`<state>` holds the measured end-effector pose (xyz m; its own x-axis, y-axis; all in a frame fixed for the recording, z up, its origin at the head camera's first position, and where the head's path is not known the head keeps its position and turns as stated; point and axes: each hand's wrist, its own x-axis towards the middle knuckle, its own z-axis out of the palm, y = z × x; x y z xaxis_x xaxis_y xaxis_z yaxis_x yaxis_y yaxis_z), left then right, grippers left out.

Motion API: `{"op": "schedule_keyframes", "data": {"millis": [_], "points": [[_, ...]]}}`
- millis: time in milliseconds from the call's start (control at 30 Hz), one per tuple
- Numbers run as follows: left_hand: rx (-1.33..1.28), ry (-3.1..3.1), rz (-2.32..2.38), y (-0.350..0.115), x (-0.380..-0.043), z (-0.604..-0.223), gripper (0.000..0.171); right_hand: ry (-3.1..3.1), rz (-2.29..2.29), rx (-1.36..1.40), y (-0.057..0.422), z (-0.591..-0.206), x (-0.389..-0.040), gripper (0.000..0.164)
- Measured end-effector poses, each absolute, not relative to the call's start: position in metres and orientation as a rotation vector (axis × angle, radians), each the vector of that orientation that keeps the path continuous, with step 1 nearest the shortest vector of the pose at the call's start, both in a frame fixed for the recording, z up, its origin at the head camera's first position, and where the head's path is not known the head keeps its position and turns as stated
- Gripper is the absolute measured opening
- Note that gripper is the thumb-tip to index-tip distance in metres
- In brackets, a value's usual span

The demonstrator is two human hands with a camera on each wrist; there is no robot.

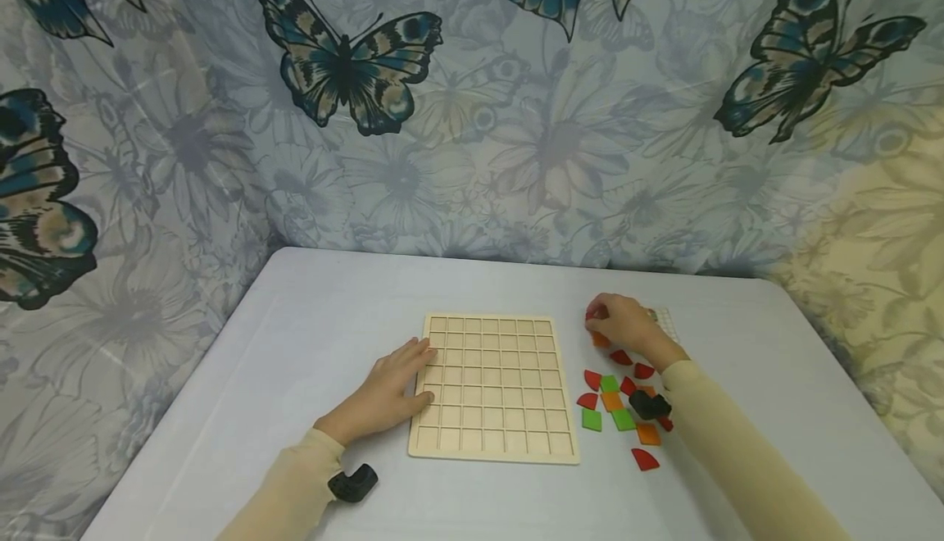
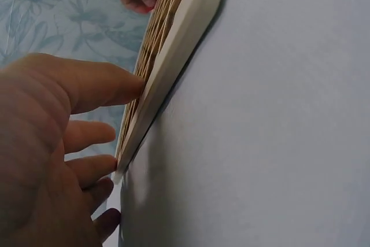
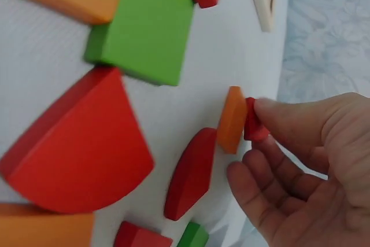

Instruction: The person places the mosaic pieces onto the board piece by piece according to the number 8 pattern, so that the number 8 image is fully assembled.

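A pale wooden grid board (image 1: 492,385) with rows of square cells lies on the table. My left hand (image 1: 383,389) rests along its left edge, fingers spread; in the left wrist view the thumb (image 2: 110,85) touches the board's rim (image 2: 173,62). Beyond the board's far right corner, my right hand (image 1: 627,324) pinches a small red wooden piece (image 3: 253,121) between thumb and fingers. Its full outline is partly hidden by the fingers. Right beside it lies an orange piece (image 3: 232,121), with a red curved-edge piece (image 3: 192,174) close by.
Right of the board lie scattered red quarter-round pieces (image 1: 645,460), green squares (image 1: 592,419) and orange squares (image 1: 648,434). A printed card (image 1: 667,324) is partly behind the right hand. Butterfly-patterned fabric (image 1: 472,156) stands behind the white table (image 1: 332,295).
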<state>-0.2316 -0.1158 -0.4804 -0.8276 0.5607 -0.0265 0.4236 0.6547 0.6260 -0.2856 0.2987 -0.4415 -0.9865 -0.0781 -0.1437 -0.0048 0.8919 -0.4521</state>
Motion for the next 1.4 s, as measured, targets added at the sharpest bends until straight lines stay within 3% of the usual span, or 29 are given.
{"op": "schedule_keyframes", "data": {"millis": [300,833,1400], "points": [[0.799,2.519,0.869,-0.121,-0.232,-0.478,0.096,2.838,-0.895,-0.062,0.283,-0.425,-0.288,0.023],[0.923,2.549,0.836,-0.126,-0.235,-0.482,0.074,2.761,-1.048,-0.32,0.219,-0.4,-0.302,0.018],[0.753,2.551,0.966,-0.129,-0.239,-0.49,0.093,2.687,-1.076,-0.419,0.197,-0.405,-0.314,0.018]]}}
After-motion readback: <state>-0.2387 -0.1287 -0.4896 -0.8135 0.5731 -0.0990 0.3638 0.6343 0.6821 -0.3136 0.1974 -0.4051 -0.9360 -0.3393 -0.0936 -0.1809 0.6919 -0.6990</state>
